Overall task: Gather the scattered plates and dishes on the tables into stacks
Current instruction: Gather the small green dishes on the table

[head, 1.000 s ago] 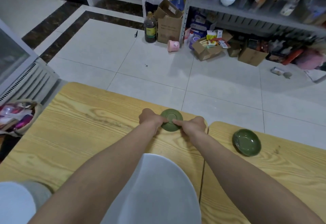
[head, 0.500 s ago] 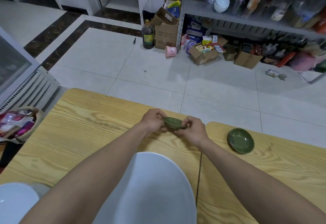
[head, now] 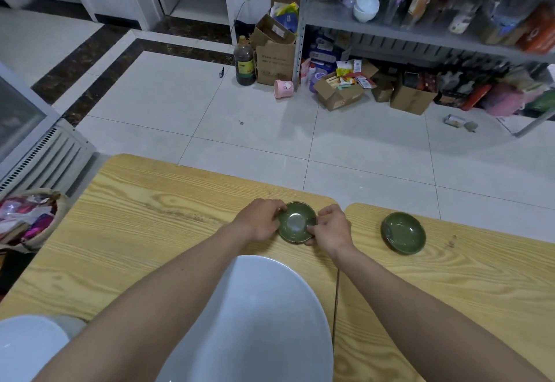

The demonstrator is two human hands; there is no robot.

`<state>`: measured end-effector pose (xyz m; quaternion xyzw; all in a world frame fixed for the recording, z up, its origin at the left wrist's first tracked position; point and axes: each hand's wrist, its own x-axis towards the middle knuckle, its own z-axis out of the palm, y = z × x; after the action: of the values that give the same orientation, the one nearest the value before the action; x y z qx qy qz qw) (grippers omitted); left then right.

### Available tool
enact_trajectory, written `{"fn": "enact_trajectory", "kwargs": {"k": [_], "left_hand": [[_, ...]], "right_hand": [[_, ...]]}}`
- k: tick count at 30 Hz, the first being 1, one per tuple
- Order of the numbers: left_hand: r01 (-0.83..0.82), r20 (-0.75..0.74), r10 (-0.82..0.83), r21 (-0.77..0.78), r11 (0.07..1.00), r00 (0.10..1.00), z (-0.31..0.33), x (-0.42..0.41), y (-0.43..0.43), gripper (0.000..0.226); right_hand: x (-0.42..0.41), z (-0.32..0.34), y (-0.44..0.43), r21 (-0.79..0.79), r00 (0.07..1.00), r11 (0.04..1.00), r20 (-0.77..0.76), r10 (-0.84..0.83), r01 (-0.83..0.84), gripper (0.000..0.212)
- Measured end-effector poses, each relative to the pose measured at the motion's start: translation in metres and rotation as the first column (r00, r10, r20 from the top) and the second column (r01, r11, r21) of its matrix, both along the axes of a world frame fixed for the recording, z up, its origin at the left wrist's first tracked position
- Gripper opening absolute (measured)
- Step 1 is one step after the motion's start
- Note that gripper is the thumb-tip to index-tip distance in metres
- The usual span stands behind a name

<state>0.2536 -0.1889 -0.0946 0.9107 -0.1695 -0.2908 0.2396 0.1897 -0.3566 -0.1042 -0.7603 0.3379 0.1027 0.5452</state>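
The green dish (head: pixel 297 223) you hold looks like glazed ceramic, smooth and glossy, and the second green dish (head: pixel 403 233) shines the same. Your table (head: pixel 156 231) is pale wood with bold grain and a matt finish, while the white plate (head: pixel 264 321) is smooth and glossy. The floor (head: pixel 255 129) is polished tile, the boxes (head: pixel 274 61) brown cardboard, the shelf (head: pixel 390 31) dull grey metal

A small eatery or shop back room: wooden tables (head: pixel 150 231) on a tiled floor (head: pixel 168 105), a metal shelf (head: pixel 390 33) crowded with bottles and white bowls (head: pixel 365 6), cardboard boxes (head: pixel 276 60) of goods, and a glass-fronted cooler (head: pixel 21 123).
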Motion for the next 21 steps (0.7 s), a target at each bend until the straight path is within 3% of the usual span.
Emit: {"fn": "enact_trajectory", "kwargs": {"k": [4,8,16,21], "left_hand": [[0.222,0.315,-0.295,0.246,0.943,0.902,0.02,-0.002,0.001,0.041],[0.264,0.378,-0.45,0.451,0.853,0.809,0.049,-0.016,-0.008,0.053],[0.21,0.517,-0.428,0.427,0.879,0.742,0.12,-0.082,-0.058,0.053],[0.157,0.564,-0.383,0.406,0.9,0.732,0.151,-0.159,-0.094,0.052]], "right_hand": [[-0.004,0.009,-0.007,0.078,0.984,0.982,-0.066,-0.167,0.172,0.034],[-0.021,0.032,-0.021,0.184,0.955,0.937,-0.052,-0.294,0.298,0.034],[-0.086,0.11,-0.062,0.275,0.933,0.91,0.094,-0.346,0.31,0.034],[-0.154,0.134,-0.105,0.217,0.915,0.917,0.158,-0.372,0.335,0.034]]}}
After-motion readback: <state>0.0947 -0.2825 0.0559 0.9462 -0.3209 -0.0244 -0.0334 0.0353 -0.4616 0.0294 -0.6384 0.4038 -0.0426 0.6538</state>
